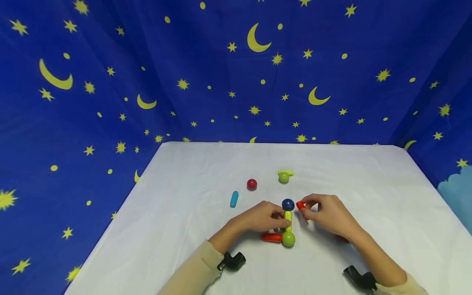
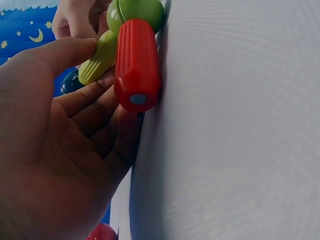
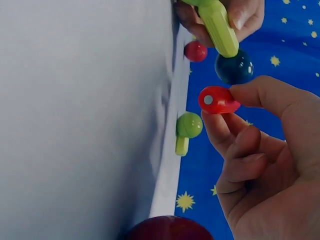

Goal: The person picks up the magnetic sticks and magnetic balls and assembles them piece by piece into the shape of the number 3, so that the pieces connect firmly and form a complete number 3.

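Observation:
My left hand [image 1: 262,217] pinches a yellow-green ribbed magnetic stick [image 1: 288,220] between thumb and fingers. A dark blue ball [image 1: 288,204] sits at the stick's far end and a green ball [image 1: 289,239] at its near end. From the green ball a red stick [image 1: 271,237] points left, beneath the left hand; its grey end dot shows in the left wrist view. Thumb and fingertips of my right hand [image 1: 331,215] pinch another red stick [image 3: 218,100], tilted, just right of the blue ball. The right wrist view shows a gap between that stick and the ball.
Farther back on the white table [image 1: 199,172] lie a light blue stick [image 1: 234,199], a red ball [image 1: 252,184] and a green ball [image 1: 284,177] against a yellow-green stick [image 1: 289,172]. A dark red ball [image 3: 170,231] lies under the right wrist. A starry blue curtain [image 1: 221,73] surrounds the table.

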### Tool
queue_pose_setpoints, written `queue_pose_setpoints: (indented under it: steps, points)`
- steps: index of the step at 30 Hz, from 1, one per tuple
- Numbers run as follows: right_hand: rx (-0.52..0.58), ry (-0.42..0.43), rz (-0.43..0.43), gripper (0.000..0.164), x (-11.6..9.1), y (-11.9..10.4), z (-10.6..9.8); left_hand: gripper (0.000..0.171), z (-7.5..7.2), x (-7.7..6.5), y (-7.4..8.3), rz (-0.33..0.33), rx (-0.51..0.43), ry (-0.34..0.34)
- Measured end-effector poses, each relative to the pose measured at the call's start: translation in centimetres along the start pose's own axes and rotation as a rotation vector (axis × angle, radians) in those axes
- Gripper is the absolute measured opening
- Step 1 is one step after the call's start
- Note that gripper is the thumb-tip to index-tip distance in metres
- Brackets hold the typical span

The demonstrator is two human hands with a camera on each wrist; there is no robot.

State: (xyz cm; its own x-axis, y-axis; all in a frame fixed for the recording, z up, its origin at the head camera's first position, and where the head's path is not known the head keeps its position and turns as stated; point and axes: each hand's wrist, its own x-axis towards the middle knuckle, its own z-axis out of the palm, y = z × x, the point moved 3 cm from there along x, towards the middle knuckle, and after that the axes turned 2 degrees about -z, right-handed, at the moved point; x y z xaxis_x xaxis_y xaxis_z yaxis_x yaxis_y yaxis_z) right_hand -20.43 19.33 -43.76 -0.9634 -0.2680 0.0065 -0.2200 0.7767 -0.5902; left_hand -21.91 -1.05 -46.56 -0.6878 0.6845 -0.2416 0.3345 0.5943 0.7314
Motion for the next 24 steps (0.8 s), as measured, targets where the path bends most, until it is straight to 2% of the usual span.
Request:
queue_pose_setpoints:
  steps: [6,12,19,24]
  points:
    - [0.049,0.072,0.034,0.024,0.9,0.0,-0.8,0.02,0.0,0.0,-0.1,-0.005,-0.008,-0.003]
    - [0.083,0.132,0.04,0.027,2.0,-0.6,-1.3,0.021,0.1,-0.1,-0.1,0.019,-0.012,0.011]
    - [0.14,0.16,0.011,0.036,3.0,-1.1,-0.8,0.021,0.2,0.0,0.0,0.02,-0.006,0.027]
    - [0.162,0.169,0.012,0.033,3.6,-1.3,-0.3,0.021,0.1,-0.1,0.0,0.018,-0.011,0.029]
